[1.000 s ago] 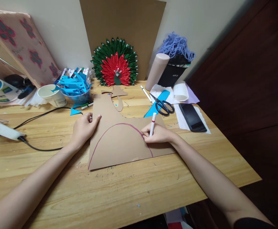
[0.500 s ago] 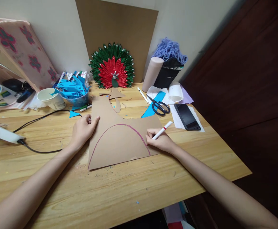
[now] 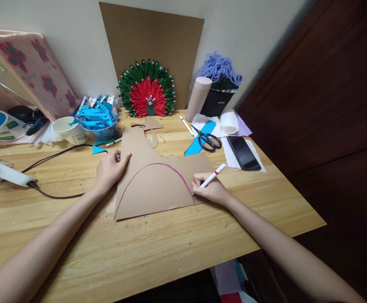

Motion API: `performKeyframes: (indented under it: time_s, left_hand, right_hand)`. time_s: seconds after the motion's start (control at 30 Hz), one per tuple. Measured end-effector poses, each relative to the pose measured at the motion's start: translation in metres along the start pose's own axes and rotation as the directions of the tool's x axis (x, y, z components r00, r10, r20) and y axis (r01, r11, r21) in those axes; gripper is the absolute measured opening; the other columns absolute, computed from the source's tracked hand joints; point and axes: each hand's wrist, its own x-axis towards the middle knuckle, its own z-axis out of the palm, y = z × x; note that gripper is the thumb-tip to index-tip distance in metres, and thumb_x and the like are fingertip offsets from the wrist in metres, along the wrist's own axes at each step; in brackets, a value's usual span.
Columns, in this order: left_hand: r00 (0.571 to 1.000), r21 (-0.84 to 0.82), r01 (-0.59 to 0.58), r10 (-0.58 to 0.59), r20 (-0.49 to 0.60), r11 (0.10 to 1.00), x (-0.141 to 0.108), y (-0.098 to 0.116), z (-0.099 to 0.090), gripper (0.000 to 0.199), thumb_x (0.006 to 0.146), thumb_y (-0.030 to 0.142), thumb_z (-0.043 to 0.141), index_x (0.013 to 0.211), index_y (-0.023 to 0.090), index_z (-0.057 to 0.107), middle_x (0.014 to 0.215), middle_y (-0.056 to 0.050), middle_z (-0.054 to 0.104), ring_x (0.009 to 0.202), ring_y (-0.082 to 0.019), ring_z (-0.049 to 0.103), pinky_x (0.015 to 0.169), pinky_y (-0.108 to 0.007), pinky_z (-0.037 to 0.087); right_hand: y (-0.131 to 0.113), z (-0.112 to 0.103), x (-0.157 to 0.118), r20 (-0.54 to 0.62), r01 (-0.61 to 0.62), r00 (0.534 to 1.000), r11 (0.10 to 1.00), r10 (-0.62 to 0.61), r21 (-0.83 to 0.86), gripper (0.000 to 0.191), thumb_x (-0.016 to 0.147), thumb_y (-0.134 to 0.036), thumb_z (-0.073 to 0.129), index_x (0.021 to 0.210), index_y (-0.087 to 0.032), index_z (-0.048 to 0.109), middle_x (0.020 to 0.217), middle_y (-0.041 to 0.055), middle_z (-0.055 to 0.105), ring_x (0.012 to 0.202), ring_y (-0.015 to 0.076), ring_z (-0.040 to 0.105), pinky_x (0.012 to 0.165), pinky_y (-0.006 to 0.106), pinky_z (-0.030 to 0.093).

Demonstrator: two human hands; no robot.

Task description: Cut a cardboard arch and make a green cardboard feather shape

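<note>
A brown cardboard sheet (image 3: 158,185) with a curved cutout at its top lies on the wooden table (image 3: 133,256). A purple-red arch is drawn across it. My right hand (image 3: 210,188) is closed around a white marker with a red band (image 3: 213,175), resting at the sheet's right side by the arch's right end. At the sheet's left edge rests my left hand (image 3: 111,168), its fingers curled and its thumb on the cardboard; the fingers grip that edge.
Behind the sheet are cardboard scraps (image 3: 153,123), black scissors (image 3: 209,142) on a blue strip, and a phone (image 3: 244,153). A red and green peacock craft (image 3: 150,90) stands behind. At left are a bowl of blue scraps (image 3: 98,122), a paper cup (image 3: 69,130) and a power strip (image 3: 9,171).
My right hand and the marker have shifted slightly down along the right side of the arch. The whole view has moved a little.
</note>
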Motion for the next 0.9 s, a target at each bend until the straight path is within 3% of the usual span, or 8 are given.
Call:
performKeyframes:
  time_s: [0.13,0.3,0.47,0.67,0.9]
  left_hand:
    - [1.000,0.001,-0.007,0.007,-0.007,1.000,0.0003,-0.0005,0.0008,0.038,0.078,0.055,0.041,0.069,0.020,0.055,0.063,-0.003,0.056,0.062,-0.020,0.053,0.050,-0.026,0.028]
    - [1.000,-0.007,0.011,-0.011,0.007,1.000,-0.0006,0.0013,-0.0006,0.037,0.078,0.055,0.042,0.072,0.020,0.055,0.065,-0.003,0.057,0.063,-0.020,0.053,0.051,-0.026,0.029]
    - [1.000,-0.024,0.000,0.001,0.006,1.000,-0.0011,0.0021,-0.0013,0.038,0.077,0.055,0.041,0.071,0.020,0.055,0.064,-0.003,0.055,0.062,-0.019,0.052,0.050,-0.026,0.028]
    - [1.000,-0.006,-0.004,0.004,0.008,1.000,-0.0007,0.0023,-0.0013,0.037,0.077,0.055,0.041,0.064,0.021,0.049,0.061,-0.002,0.054,0.060,-0.019,0.051,0.051,-0.026,0.027]
    - [1.000,0.009,-0.006,0.006,-0.002,1.000,-0.0006,0.0029,-0.0013,0.037,0.077,0.054,0.042,0.062,0.021,0.046,0.060,-0.003,0.052,0.060,-0.019,0.050,0.050,-0.027,0.027]
  right_hand:
    - [-0.0026,-0.0010,0.0000,0.028,-0.024,0.999,0.998,0.023,0.055,0.029,0.069,-0.019,0.054,0.048,-0.019,0.033,0.044,-0.0065,0.037,0.044,0.0075,0.034,0.043,0.021,0.023]
    - [-0.0033,-0.0006,0.0049,-0.073,-0.019,0.997,0.990,0.029,0.140,0.030,0.079,-0.033,0.055,0.056,-0.019,0.042,0.051,-0.0041,0.048,0.049,0.0104,0.044,0.048,0.022,0.032]
    - [-0.0017,0.0005,0.0069,-0.101,0.003,0.995,0.991,0.010,0.136,0.030,0.079,-0.040,0.058,0.062,-0.019,0.045,0.060,-0.0024,0.052,0.057,0.0123,0.049,0.053,0.023,0.034]
    - [-0.0024,0.0001,0.0053,-0.112,-0.008,0.994,1.000,0.011,0.027,0.029,0.079,-0.039,0.056,0.062,-0.019,0.044,0.059,-0.0024,0.050,0.056,0.0113,0.044,0.051,0.022,0.030]
    - [-0.0004,-0.0031,0.0053,-0.049,0.026,0.998,1.000,-0.026,0.001,0.030,0.076,-0.027,0.054,0.055,-0.019,0.035,0.051,-0.0059,0.037,0.050,0.0088,0.034,0.048,0.021,0.024]
